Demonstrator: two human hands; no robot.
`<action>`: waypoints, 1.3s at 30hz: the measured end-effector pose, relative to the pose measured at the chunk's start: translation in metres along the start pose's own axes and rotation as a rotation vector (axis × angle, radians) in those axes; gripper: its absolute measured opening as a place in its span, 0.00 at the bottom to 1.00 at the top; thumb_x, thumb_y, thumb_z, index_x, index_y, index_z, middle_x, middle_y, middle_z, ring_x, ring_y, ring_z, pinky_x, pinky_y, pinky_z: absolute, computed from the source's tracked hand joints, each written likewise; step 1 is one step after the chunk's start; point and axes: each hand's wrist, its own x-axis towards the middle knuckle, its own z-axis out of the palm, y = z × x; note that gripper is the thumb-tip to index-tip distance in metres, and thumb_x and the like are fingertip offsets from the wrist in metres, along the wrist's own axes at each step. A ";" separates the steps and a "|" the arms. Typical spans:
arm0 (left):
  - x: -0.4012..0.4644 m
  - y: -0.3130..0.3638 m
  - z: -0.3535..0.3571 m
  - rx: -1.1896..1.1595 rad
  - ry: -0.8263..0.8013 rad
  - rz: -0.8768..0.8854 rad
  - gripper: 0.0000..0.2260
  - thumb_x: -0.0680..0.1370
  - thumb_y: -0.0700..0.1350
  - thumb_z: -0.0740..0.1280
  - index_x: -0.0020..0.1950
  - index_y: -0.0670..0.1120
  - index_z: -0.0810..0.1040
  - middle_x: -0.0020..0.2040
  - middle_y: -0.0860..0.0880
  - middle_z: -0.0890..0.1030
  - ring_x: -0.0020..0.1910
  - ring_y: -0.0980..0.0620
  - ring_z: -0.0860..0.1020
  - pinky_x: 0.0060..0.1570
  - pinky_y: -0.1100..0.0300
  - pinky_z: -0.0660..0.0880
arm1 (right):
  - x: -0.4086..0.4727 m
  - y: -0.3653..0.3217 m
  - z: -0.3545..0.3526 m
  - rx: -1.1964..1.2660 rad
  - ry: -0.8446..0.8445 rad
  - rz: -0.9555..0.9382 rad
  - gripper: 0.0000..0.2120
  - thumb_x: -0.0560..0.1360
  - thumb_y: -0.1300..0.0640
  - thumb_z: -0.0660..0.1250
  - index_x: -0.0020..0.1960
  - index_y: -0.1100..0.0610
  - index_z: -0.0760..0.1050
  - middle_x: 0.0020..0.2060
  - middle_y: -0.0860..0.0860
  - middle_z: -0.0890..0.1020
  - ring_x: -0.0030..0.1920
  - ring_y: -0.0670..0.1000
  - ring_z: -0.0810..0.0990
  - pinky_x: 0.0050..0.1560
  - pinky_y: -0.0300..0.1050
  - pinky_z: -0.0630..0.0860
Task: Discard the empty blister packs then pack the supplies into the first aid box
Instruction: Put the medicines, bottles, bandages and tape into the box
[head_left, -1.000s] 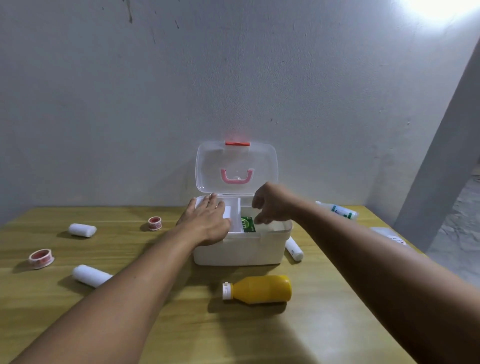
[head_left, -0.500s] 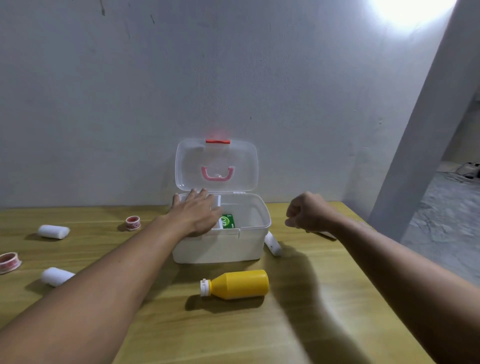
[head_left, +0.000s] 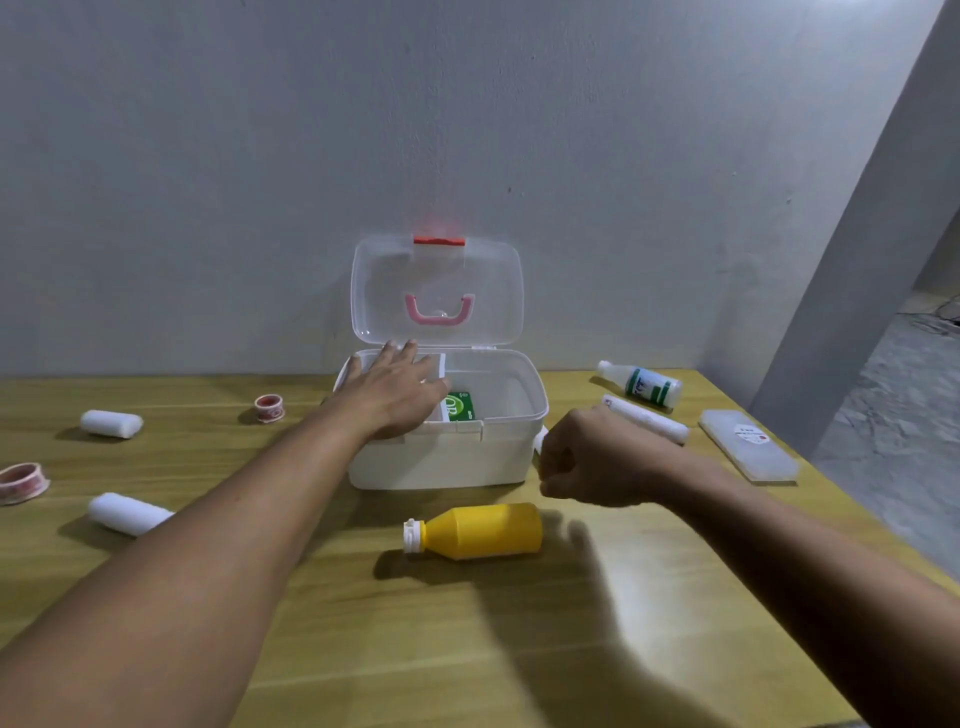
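Observation:
The white first aid box (head_left: 441, 462) stands open at the table's middle, its clear lid (head_left: 488, 291) upright with a pink handle. A green packet (head_left: 460, 406) lies inside. My left hand (head_left: 395, 389) rests flat, fingers apart, on the white inner tray at the box's left half. My right hand (head_left: 587, 462) is curled just right of the box, over a short white gauze roll (head_left: 540, 441) whose end alone shows. A yellow bottle (head_left: 478, 530) lies on its side in front of the box.
Right of the box lie a white bottle with a green label (head_left: 644, 387), a long white roll (head_left: 649, 421) and a flat translucent case (head_left: 748, 452). On the left are two gauze rolls (head_left: 111, 423) (head_left: 130, 514) and two tape rolls (head_left: 270, 408) (head_left: 21, 480). The wall stands close behind.
My right hand left the box, swung out to the right, then came back down beside the box over the short roll. My left hand stayed on the tray.

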 end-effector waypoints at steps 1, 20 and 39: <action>-0.001 0.000 -0.001 0.001 -0.003 0.000 0.25 0.82 0.55 0.45 0.79 0.51 0.51 0.80 0.47 0.44 0.79 0.48 0.42 0.74 0.41 0.41 | -0.003 -0.010 0.003 0.013 0.023 -0.031 0.05 0.72 0.54 0.69 0.46 0.52 0.83 0.41 0.50 0.85 0.41 0.52 0.82 0.44 0.50 0.81; -0.002 0.002 0.000 0.042 0.002 0.020 0.24 0.82 0.52 0.44 0.78 0.50 0.54 0.80 0.45 0.45 0.79 0.46 0.42 0.74 0.40 0.42 | 0.005 0.036 -0.008 0.066 0.003 0.173 0.10 0.71 0.48 0.71 0.45 0.54 0.83 0.41 0.50 0.85 0.42 0.51 0.81 0.44 0.47 0.79; 0.000 0.001 -0.001 0.106 -0.011 0.019 0.23 0.82 0.51 0.44 0.77 0.49 0.57 0.80 0.44 0.44 0.79 0.45 0.42 0.74 0.38 0.44 | -0.008 0.146 -0.009 0.064 0.279 0.840 0.14 0.66 0.56 0.71 0.50 0.60 0.75 0.43 0.57 0.77 0.44 0.60 0.78 0.43 0.49 0.79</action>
